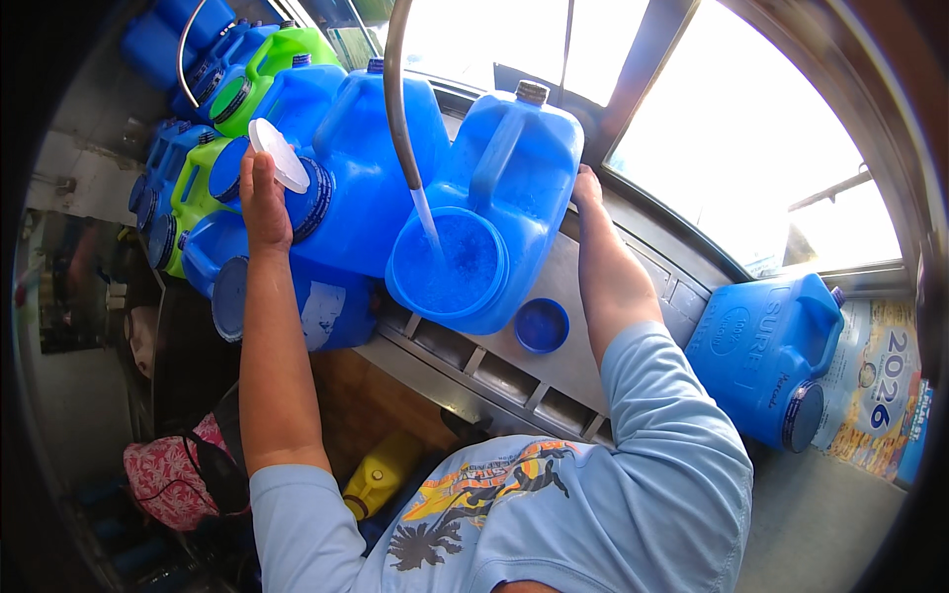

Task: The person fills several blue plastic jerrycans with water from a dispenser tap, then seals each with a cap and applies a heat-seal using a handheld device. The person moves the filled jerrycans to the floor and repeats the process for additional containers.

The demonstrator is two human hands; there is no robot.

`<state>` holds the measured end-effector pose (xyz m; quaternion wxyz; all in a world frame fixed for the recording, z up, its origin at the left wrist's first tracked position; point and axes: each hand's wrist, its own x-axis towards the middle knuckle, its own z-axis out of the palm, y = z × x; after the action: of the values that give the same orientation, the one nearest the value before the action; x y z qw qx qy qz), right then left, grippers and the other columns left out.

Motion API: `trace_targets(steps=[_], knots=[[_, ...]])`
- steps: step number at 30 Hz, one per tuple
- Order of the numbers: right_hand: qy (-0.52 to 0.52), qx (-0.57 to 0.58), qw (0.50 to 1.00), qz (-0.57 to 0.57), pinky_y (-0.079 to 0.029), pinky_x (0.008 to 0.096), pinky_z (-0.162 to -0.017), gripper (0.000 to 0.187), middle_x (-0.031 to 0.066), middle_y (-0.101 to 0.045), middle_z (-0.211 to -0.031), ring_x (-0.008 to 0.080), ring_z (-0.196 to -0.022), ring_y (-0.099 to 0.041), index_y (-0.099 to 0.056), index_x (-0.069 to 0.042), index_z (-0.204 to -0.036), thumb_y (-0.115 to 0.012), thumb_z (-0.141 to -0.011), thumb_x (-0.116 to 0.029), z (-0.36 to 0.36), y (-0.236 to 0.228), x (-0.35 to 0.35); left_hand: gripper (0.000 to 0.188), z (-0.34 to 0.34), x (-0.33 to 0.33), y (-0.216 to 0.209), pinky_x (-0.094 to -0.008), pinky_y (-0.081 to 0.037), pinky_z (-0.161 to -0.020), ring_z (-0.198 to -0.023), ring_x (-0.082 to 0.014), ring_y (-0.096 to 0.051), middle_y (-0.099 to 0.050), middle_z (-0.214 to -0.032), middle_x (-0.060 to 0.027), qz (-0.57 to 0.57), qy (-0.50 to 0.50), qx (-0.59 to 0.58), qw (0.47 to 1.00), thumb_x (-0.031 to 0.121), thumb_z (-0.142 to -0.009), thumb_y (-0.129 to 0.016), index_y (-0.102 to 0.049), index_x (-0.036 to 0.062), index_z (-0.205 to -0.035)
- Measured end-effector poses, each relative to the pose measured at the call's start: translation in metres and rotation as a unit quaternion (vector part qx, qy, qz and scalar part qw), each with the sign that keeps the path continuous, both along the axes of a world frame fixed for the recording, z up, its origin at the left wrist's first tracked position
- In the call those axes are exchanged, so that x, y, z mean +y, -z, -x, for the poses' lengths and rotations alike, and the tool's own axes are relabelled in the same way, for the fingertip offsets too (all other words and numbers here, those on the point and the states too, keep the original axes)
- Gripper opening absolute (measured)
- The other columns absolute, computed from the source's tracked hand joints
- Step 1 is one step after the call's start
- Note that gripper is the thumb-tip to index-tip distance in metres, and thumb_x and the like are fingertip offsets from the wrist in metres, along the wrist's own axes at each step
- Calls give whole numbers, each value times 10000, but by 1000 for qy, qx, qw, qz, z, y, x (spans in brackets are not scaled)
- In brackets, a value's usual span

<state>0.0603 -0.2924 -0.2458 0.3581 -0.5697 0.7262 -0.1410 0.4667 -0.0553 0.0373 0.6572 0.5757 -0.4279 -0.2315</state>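
Note:
A blue jug (539, 203) tilts back on the steel counter (581, 364), its wide round mouth toward me. Water runs into that mouth from a curved hose (395, 94) and foams inside. Raised at the left, my left hand (264, 206) is closed on a white round lid (280, 155) by its edge. At the jug's far right side is my right hand (587, 186), its fingers curled and partly hidden; what they grip does not show. A blue screw cap (542, 325) lies on the counter, just right of the jug's mouth.
Several capped blue jugs (381, 128) and green jugs (287, 49) crowd the left side. Another blue jug (756, 346) stands at the right, near a printed calendar (875, 366). Windows (751, 138) line the back. Low down are a yellow container (381, 474) and a pink patterned cloth (178, 479).

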Motion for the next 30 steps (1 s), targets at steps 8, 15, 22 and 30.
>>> trace_targets(steps=[8, 15, 22, 30], knots=[[11, -29, 1000, 2, -411, 411, -1144, 715, 151, -527, -1497, 293, -1394, -493, -548, -128, -1455, -707, -841, -458, 1, -2, -1, 960, 2, -1, 0, -456, -312, -1184, -1361, -316, -474, -514, -1400, -221, 1, -4, -6, 1000, 700, -901, -613, -341, 30, -1533], [-11, -24, 1000, 15, -413, 427, -1140, 655, 146, -516, -1505, 314, -1385, -497, -538, -153, -1466, -660, -869, -394, 1, 3, -3, 953, 1, -1, -1, -457, -309, -1186, -1365, -318, -472, -508, -1405, -224, 2, 4, -7, 1000, 687, -904, -619, -344, 25, -1531], [82, -28, 995, 44, -461, 412, -1079, 715, 180, -617, -1391, 312, -1314, -570, -579, -94, -1409, -775, -813, -437, -7, 9, 4, 936, 2, -2, 0, -455, -313, -1181, -1356, -314, -478, -512, -1402, -223, 1, 0, -1, 1000, 677, -908, -623, -360, 21, -1521], [85, -38, 996, 10, -410, 418, -1134, 796, 194, -537, -1481, 322, -1393, -496, -491, -83, -1489, -756, -835, -451, -8, -6, 10, 930, 0, -1, 1, -441, -308, -1182, -1348, -307, -480, -530, -1375, -215, 0, -3, 13, 1000, 676, -900, -639, -372, 30, -1512]])
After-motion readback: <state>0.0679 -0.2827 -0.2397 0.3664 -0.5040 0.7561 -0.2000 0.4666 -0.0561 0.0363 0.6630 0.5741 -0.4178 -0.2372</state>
